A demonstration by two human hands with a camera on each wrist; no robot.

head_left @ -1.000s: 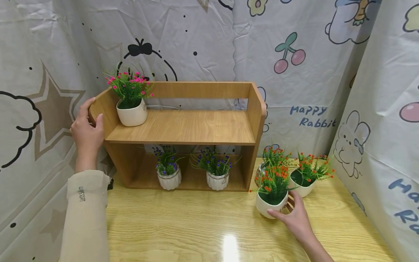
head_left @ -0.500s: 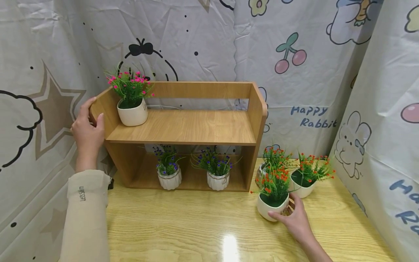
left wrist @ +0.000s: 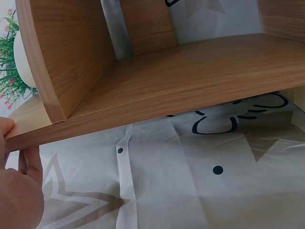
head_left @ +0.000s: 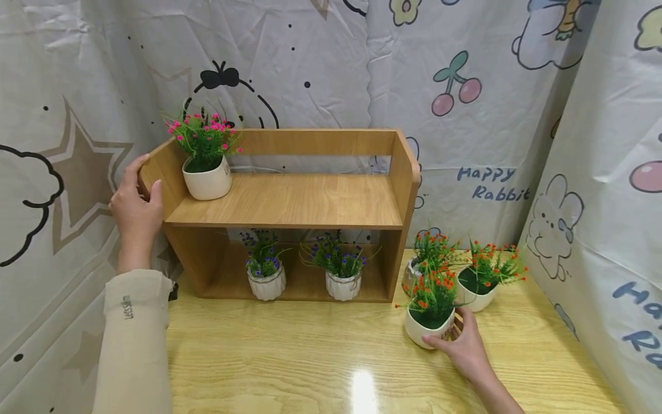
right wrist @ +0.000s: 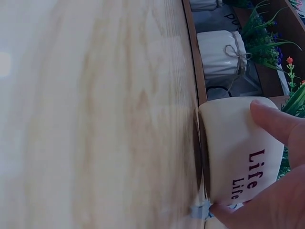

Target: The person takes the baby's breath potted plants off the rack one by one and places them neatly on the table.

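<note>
In the head view my left hand [head_left: 135, 210] grips the upper left side panel [head_left: 164, 181] of a two-tier wooden shelf [head_left: 289, 198]; the left wrist view shows its thumb and fingers on either side of the board. My right hand [head_left: 468, 348] holds a round white pot [head_left: 421, 330] of orange-red flowers [head_left: 437, 287] low at the table's right, thumb and fingers spread round its side. "Life" lettering shows on this white pot [right wrist: 240, 148] in the right wrist view. Whether its base touches the table is hard to tell.
A pink-flowered pot [head_left: 207, 181] stands at the upper shelf's left. Two ribbed white pots, one left [head_left: 267, 283] and one right [head_left: 343, 286], hold purple flowers below. Behind the held pot stand another white pot [head_left: 478, 296] and a greyish pot [head_left: 411, 276]. Printed cloth [head_left: 331, 69] surrounds the table [head_left: 289, 356].
My right hand and the pot it holds have shifted very slightly toward the near edge of the table. The left hand keeps its grip on the shelf panel.
</note>
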